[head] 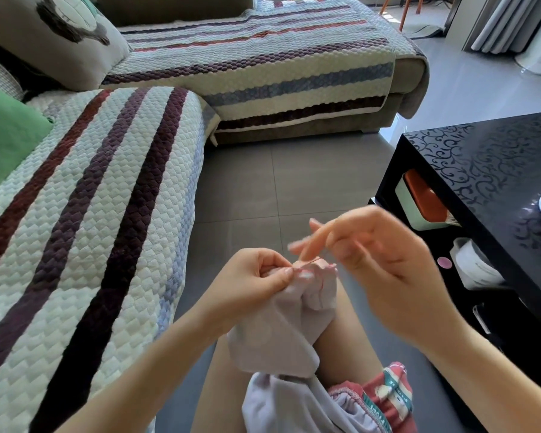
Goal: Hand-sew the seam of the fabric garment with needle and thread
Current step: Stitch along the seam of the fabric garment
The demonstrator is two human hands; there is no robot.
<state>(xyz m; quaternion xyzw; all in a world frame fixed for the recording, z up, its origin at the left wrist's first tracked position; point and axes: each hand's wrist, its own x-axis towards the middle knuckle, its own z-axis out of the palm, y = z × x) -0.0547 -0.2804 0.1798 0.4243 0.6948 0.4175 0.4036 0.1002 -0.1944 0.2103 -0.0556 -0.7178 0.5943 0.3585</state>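
You sit with a pale lilac fabric garment (pixel 281 332) draped over your bare knee, just left of a glossy black table with a scroll pattern (pixel 481 170). Your left hand (pixel 250 285), on the side of the garment away from the table, pinches the bunched top edge of the cloth between thumb and curled fingers. Your right hand (pixel 378 260) hovers between the garment and the table, with index and middle fingers stretched towards the cloth. It is smeared by motion, so whether it grips anything cannot be told. A thin reddish thread (pixel 306 263) shows as a short slanted line at the bunched edge, running from the left thumb towards the right fingertips. A few reddish marks on the fold facing the table look like stitches already made, which suggests the seam is under way rather than finished. How much is sewn and how much is left cannot be judged, because the seam is crumpled inside the grip. The needle cannot be made out. The lower garment is cut off at the bottom edge. A striped quilted sofa cover (pixel 91 198) lies well beyond the garment, away from the table.
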